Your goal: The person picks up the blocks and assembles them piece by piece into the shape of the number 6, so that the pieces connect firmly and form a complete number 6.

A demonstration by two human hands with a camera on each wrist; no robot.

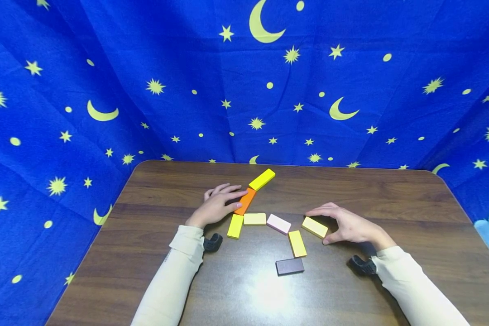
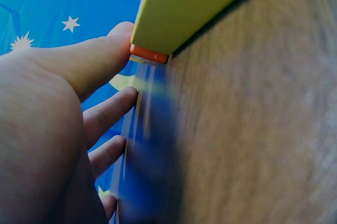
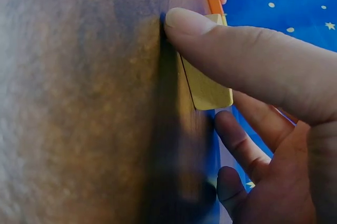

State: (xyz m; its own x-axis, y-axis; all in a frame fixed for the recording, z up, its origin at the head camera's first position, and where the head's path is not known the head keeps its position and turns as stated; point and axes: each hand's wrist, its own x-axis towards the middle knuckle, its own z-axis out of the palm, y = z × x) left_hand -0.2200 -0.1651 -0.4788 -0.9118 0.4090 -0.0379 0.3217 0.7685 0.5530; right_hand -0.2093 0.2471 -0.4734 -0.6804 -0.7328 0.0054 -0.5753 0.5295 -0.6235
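My left hand (image 1: pixel 215 206) reaches over the table's left part, its index finger and thumb against the left side of an orange block (image 1: pixel 246 202). A bright yellow block (image 1: pixel 262 179) meets the far end of that one, and another yellow block (image 1: pixel 235 226) lies at its near end. Around a pale yellow block (image 1: pixel 314 227) on the right, my right hand (image 1: pixel 352 225) spreads its thumb and index finger. The right wrist view has the thumb in front of this pale yellow block (image 3: pixel 208 84); contact is hard to tell.
Between the hands lie a cream block (image 1: pixel 254 219), a pink block (image 1: pixel 279 224) and a golden yellow block (image 1: pixel 297 243). Nearer me is a dark block (image 1: pixel 290 267). Behind the wooden table (image 1: pixel 371 190) hangs a blue cloth (image 1: pixel 212 68) with moons and stars.
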